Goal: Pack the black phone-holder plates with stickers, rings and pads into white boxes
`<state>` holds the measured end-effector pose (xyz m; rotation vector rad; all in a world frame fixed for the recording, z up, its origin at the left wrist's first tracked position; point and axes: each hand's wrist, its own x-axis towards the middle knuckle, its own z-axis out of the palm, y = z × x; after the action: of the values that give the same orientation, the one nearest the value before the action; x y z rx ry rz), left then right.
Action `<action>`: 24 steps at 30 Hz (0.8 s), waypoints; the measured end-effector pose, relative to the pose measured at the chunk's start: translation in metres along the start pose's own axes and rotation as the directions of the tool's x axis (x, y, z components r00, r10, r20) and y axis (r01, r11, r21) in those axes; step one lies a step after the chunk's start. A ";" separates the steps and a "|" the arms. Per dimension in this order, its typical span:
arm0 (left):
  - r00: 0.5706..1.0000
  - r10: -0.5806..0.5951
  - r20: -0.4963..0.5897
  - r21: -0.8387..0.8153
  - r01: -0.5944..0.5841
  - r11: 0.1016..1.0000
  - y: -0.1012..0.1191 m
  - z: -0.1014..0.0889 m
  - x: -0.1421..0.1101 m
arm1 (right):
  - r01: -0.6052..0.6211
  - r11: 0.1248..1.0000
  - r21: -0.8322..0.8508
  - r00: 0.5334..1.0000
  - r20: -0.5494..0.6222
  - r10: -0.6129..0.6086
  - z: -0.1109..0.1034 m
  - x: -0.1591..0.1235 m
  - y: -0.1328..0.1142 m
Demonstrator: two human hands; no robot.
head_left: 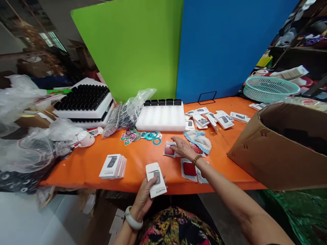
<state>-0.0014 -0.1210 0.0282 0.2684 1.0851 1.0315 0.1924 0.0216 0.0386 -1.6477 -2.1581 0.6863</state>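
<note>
My left hand (147,191) grips a small white box (156,179) printed with a dark device and the word MAGNETIC, held over the table's front edge. Farther forward, my right hand (182,148) reaches out with fingers spread, over or touching a clear packet with a red square (169,149); contact is hard to tell. More red-square packets (189,168) lie under and beside my right forearm. To the left stands a stack of matching white boxes (113,166). Teal rings (156,141) and small green and red cards (130,135) lie beyond my hands.
A white foam tray (160,118) with black pieces sits at the back middle. Loose white boxes (224,119) and a blue-white cloth (198,140) lie right of it. An open cardboard box (281,146) fills the right end. Stacked foam trays (83,98) and plastic bags stand left.
</note>
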 end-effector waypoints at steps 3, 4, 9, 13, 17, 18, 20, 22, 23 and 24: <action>1.000 -0.014 -0.015 -0.016 0.013 1.000 -0.003 -0.006 -0.003 | -0.009 0.994 -0.110 0.988 0.150 0.025 0.003 0.022 0.001; 0.999 -0.029 -0.022 -0.034 0.028 0.999 -0.003 -0.008 -0.004 | -0.009 0.990 -0.141 0.981 0.191 0.036 0.004 0.026 -0.001; 0.992 -0.124 -0.035 -0.136 0.118 0.984 -0.001 -0.012 -0.007 | 0.015 0.982 -0.189 0.942 0.333 0.050 0.003 0.040 -0.007; 0.991 -0.126 -0.036 -0.170 0.118 0.978 0.000 -0.013 -0.004 | 0.056 0.995 -0.086 0.920 0.391 -0.018 0.001 0.043 -0.011; 0.995 -0.092 -0.032 -0.173 0.085 0.981 -0.002 -0.019 0.001 | 0.083 0.993 0.086 0.926 0.361 -0.108 0.003 0.030 -0.011; 0.996 -0.081 -0.027 -0.171 0.076 0.982 -0.003 -0.021 0.001 | 0.076 0.988 0.133 0.930 0.349 -0.118 0.004 0.025 -0.009; 0.998 -0.061 -0.016 -0.160 0.058 0.985 -0.005 -0.023 0.002 | 0.049 0.973 0.226 0.939 0.321 -0.121 0.007 0.012 -0.005; 0.999 -0.048 -0.001 -0.136 0.047 0.990 -0.007 -0.025 0.002 | 0.025 0.951 0.307 0.952 0.284 -0.117 0.010 -0.002 -0.001; 0.999 -0.047 0.011 -0.123 0.048 0.991 -0.009 -0.025 0.002 | 0.009 0.921 0.389 0.961 0.251 -0.115 0.012 -0.009 -0.001; 0.998 -0.050 0.026 -0.112 0.053 0.992 -0.011 -0.025 0.002 | -0.013 0.864 0.503 0.971 0.212 -0.108 0.014 -0.017 -0.001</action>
<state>-0.0163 -0.1323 0.0080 0.1600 1.0040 1.0374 0.1883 0.0029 0.0279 -1.2776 -1.9239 1.3544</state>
